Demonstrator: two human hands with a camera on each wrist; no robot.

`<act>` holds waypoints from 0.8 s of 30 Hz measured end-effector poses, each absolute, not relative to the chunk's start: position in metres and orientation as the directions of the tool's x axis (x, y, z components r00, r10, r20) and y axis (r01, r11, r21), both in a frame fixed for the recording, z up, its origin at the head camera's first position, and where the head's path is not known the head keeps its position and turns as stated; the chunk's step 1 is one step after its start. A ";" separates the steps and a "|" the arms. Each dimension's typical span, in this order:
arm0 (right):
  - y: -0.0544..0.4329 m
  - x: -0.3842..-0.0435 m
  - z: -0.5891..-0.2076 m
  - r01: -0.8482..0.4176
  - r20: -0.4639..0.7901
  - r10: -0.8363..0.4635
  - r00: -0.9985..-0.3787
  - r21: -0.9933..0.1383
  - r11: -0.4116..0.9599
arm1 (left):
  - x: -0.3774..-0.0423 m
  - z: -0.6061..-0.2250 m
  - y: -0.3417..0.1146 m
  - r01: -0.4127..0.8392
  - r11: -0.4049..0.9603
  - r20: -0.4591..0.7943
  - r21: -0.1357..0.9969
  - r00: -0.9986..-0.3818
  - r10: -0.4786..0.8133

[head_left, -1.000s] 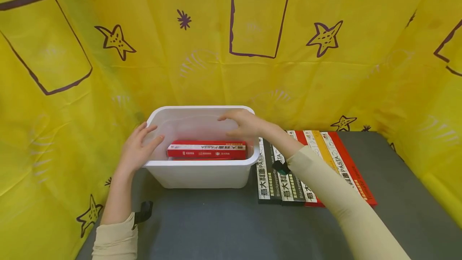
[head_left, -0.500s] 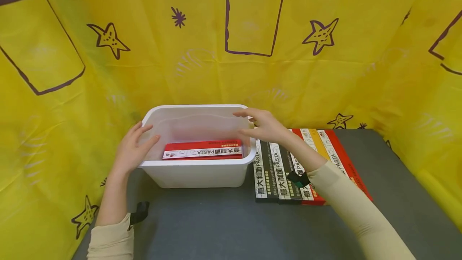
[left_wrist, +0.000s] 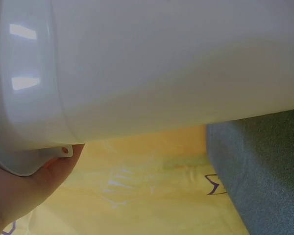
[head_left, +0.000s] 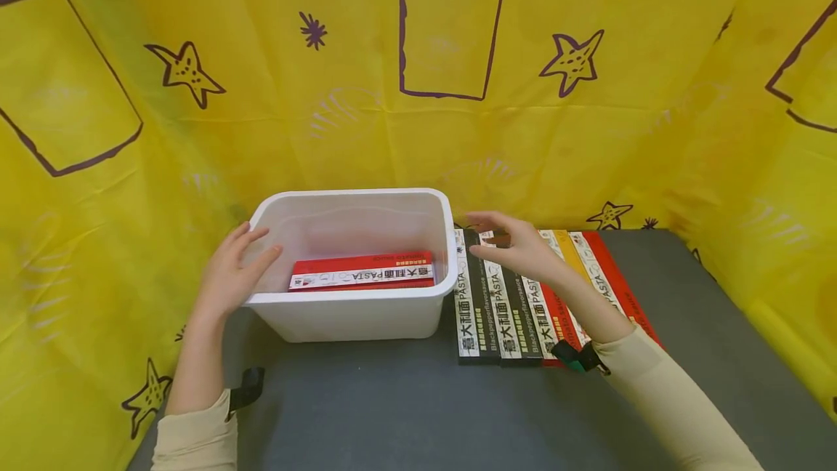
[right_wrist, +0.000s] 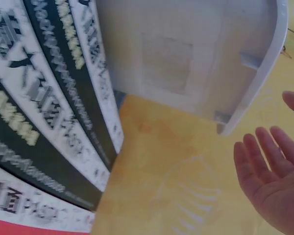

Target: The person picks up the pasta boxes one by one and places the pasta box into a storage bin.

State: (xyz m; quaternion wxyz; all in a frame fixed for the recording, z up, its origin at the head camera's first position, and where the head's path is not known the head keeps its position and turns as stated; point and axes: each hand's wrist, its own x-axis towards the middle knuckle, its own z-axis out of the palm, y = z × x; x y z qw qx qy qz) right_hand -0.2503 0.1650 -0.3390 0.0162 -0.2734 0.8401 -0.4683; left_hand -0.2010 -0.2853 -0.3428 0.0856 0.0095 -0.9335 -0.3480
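White plastic forms a deep bin [head_left: 346, 320] on the left of a dark grey bench [head_left: 392, 405], a red pasta box [head_left: 360, 272] lying flat inside it, toward the near wall. A person's left hand [head_left: 229, 271] rests at the bin's left end, fingers and thumb spread at the rim. The right hand [head_left: 519, 244] hangs over the far ends of the boxes lined up just right of the bin, its fingers and thumb wide apart, palm bare in the right wrist view. From left to right, the row runs two black boxes [head_left: 485, 315], a red box [head_left: 554, 307], a yellow box [head_left: 575, 262] and another red box [head_left: 617, 271]. Beige sleeves [head_left: 660, 391] end above black wrist straps [head_left: 247, 387]. Yellow cloth [head_left: 356, 147] printed with starfish hangs along the far side.
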 end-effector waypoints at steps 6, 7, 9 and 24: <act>0.188 -0.233 -0.361 -0.401 0.191 -0.448 -0.873 -0.803 0.440 | -0.200 -0.344 -0.286 0.038 0.759 0.147 0.650 -0.986 -0.077; 0.192 -0.231 -0.365 -0.400 0.191 -0.445 -0.875 -0.802 0.443 | -0.200 -0.344 -0.286 0.038 0.760 0.147 0.649 -0.986 -0.077; 0.200 -0.225 -0.372 -0.393 0.190 -0.435 -0.880 -0.806 0.443 | -0.200 -0.344 -0.286 0.038 0.762 0.149 0.647 -0.986 -0.077; 0.245 -0.197 -0.408 -0.318 0.159 -0.346 -0.925 -0.824 0.469 | -0.201 -0.344 -0.285 0.027 0.760 0.145 0.649 -0.986 -0.088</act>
